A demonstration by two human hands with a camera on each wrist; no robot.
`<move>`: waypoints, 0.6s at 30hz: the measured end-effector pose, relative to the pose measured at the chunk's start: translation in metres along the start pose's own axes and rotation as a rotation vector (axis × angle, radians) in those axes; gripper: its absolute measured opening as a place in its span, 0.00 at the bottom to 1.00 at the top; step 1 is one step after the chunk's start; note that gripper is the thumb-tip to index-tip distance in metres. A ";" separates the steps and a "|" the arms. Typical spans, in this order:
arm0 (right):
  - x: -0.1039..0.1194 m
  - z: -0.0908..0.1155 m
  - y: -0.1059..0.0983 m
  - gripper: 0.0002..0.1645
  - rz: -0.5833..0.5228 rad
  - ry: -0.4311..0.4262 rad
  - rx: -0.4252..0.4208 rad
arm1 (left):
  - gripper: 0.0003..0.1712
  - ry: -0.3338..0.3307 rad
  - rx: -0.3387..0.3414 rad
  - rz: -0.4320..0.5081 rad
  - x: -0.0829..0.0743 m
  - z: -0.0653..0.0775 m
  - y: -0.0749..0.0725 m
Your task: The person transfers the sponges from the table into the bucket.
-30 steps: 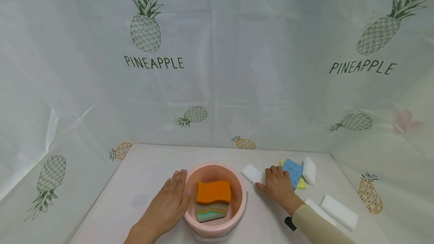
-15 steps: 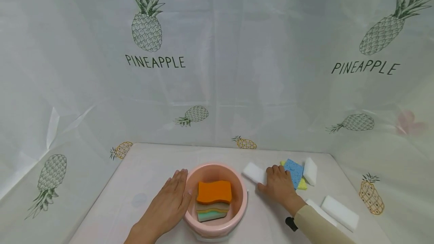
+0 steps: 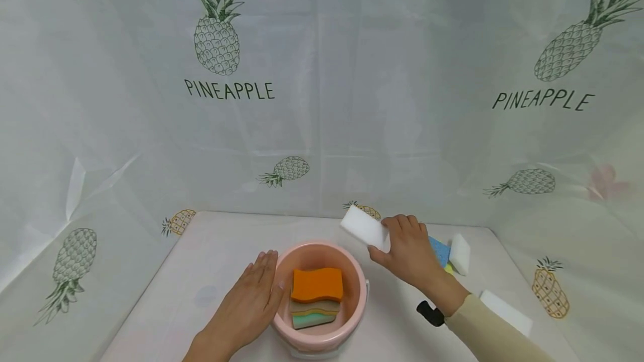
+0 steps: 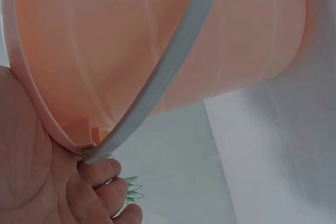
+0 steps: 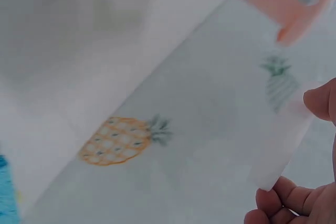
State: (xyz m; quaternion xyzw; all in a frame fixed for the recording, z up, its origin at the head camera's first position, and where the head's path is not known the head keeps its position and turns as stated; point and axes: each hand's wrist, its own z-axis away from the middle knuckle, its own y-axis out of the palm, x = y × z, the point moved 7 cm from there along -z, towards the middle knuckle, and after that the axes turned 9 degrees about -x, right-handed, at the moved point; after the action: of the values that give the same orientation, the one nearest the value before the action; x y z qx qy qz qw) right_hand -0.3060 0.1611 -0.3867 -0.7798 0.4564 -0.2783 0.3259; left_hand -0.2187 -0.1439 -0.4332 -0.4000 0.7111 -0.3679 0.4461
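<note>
A pink bucket (image 3: 357,325) with a pale grey handle (image 4: 160,74) stands at the front middle, an orange sponge (image 3: 317,285) lying in it on top of a layered beige and green sponge (image 3: 314,317). My left hand (image 3: 246,303) rests against the bucket's left rim, its fingers held straight and together in the head view. To the right of the bucket and farther back, my right hand (image 3: 410,253) pinches a white sponge (image 3: 363,225) by its right end, thumb below and fingers above. That sponge is raised and tilted; the right wrist view shows it edge-on between thumb and fingers.
Behind my right hand lie a blue sponge (image 3: 439,251), a bit of yellow sponge (image 3: 449,268) and a white sponge (image 3: 460,253). Another white sponge (image 3: 505,313) lies by the right sleeve. A pineapple-print sheet (image 3: 322,99) walls the table's back and sides.
My right hand has lifted the white sponge off the table, up and slightly left. More of the blue sponge is now hidden behind the hand. The left hand and the bucket have not moved.
</note>
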 end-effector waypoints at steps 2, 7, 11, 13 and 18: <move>0.016 -0.005 -0.006 0.38 -0.012 -0.032 0.029 | 0.37 -0.002 0.001 0.001 0.000 0.000 0.000; 0.054 -0.008 -0.010 0.39 -0.031 -0.136 0.100 | 0.37 -0.007 -0.001 0.005 0.000 0.001 -0.001; 0.075 -0.005 -0.004 0.36 -0.034 -0.229 0.137 | 0.37 -0.004 -0.006 -0.002 0.000 0.000 0.000; 0.083 -0.003 0.000 0.35 -0.022 -0.280 0.146 | 0.37 -0.002 -0.008 -0.001 0.000 0.001 0.000; 0.097 0.002 0.013 0.34 0.025 -0.403 0.161 | 0.37 0.003 -0.009 0.007 0.000 0.001 0.000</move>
State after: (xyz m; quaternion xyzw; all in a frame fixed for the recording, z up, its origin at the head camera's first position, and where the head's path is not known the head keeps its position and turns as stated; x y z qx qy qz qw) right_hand -0.2701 0.0699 -0.3845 -0.7854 0.3677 -0.1483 0.4753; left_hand -0.2176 -0.1438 -0.4335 -0.3990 0.7149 -0.3636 0.4444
